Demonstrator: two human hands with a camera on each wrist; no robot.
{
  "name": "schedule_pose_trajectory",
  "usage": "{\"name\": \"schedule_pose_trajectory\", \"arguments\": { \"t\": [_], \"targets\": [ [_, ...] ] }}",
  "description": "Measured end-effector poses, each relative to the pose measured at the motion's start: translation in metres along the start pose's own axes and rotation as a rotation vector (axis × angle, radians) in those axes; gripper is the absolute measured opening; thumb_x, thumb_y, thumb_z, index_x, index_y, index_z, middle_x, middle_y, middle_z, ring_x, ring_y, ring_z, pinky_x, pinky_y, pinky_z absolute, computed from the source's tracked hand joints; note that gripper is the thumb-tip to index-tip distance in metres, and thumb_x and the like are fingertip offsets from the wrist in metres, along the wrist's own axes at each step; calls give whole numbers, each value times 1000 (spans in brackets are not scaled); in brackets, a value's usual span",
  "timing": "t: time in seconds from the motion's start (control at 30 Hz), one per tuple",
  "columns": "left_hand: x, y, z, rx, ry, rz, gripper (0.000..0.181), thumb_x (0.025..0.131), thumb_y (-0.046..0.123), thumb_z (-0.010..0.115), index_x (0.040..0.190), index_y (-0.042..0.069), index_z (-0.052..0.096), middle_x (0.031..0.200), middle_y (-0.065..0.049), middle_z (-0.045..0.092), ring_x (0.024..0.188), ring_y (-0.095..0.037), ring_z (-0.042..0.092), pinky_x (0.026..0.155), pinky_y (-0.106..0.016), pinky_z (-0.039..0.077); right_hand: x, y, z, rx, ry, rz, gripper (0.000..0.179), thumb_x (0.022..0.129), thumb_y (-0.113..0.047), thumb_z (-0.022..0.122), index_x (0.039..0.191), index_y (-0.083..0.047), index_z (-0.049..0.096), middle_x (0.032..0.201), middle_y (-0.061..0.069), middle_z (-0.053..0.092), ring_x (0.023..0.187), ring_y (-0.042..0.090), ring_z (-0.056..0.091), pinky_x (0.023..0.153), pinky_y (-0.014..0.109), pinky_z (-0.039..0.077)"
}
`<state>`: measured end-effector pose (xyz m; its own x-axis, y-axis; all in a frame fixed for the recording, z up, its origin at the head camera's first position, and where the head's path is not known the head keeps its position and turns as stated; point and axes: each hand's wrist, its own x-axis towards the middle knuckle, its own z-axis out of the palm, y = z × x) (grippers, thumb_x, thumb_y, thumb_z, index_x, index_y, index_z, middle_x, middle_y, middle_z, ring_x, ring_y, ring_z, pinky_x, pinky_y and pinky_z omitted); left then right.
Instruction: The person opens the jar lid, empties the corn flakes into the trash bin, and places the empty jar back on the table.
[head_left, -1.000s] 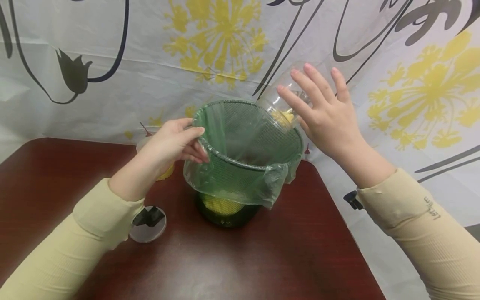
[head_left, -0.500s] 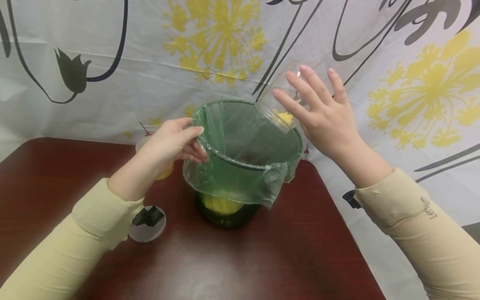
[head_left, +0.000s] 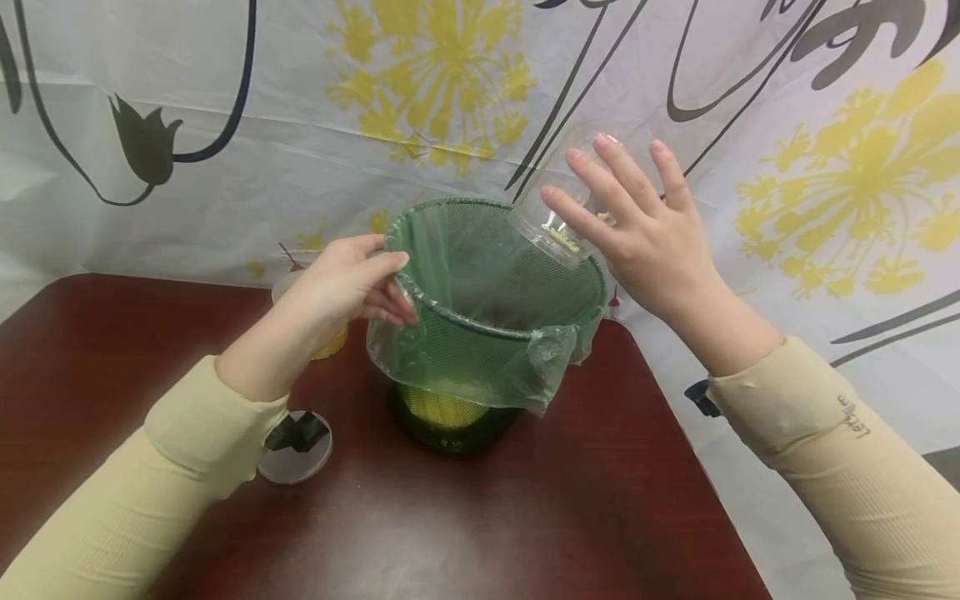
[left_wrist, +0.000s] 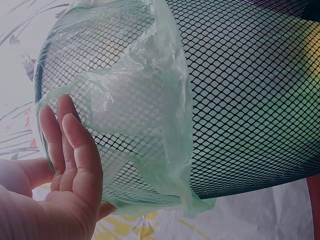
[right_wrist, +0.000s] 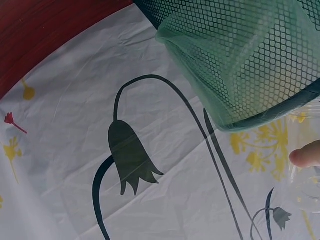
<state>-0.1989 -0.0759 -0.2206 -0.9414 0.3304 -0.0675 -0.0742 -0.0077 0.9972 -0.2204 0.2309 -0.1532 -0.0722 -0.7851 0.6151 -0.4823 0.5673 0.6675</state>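
Note:
A mesh wastebasket (head_left: 442,421) stands upright on the table, lined with a thin green plastic bag (head_left: 480,367) folded over its rim. My left hand (head_left: 352,279) holds the rim at its left side, thumb on top and fingers outside against the bag; the left wrist view shows those fingers (left_wrist: 75,150) along the mesh. Over the right side of the opening, my right hand (head_left: 652,229) holds a clear jar (head_left: 536,208) tilted mouth-down. A few small yellow bits (head_left: 562,240) lie inside near its mouth. Its thumb is hidden in the head view.
A round clear lid (head_left: 296,467) with a black patch lies on the dark red table (head_left: 420,533), near the left sleeve. Behind the left wrist stands a clear container with yellow contents (head_left: 332,343), partly hidden. A flower-printed sheet (head_left: 300,108) hangs close behind the table.
My right hand has shifted slightly left, tipping the jar further. Fewer yellow bits show in the jar than before. My left hand and the wastebasket have stayed put.

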Motion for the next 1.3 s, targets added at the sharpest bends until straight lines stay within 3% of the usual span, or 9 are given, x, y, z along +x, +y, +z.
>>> {"name": "schedule_pose_trajectory", "arguments": {
  "t": [0.63,1.03,1.3],
  "targets": [
    [0,0,1,0,14,-1,69,104,17,42,152,1,-5,64,-7,64,68,-24,69,75,-39,55,-2,0,1,-73,-17,-61,61,91,11,49,137,-29,51,147,-1,41,136,20,35,109,50,24],
    [-1,-1,1,-6,9,16,69,103,16,42,151,0,-5,64,-7,64,68,-25,69,74,-39,56,-2,3,4,-112,2,-112,79,87,17,46,146,-36,38,148,-4,39,137,18,33,109,47,26],
    [-1,0,2,-16,7,19,69,103,16,43,151,0,-5,63,-7,63,66,-24,69,73,-38,56,-2,5,3,-125,-2,-122,75,88,17,46,143,-35,42,148,-3,39,136,19,35,108,47,27]
  ]
}}
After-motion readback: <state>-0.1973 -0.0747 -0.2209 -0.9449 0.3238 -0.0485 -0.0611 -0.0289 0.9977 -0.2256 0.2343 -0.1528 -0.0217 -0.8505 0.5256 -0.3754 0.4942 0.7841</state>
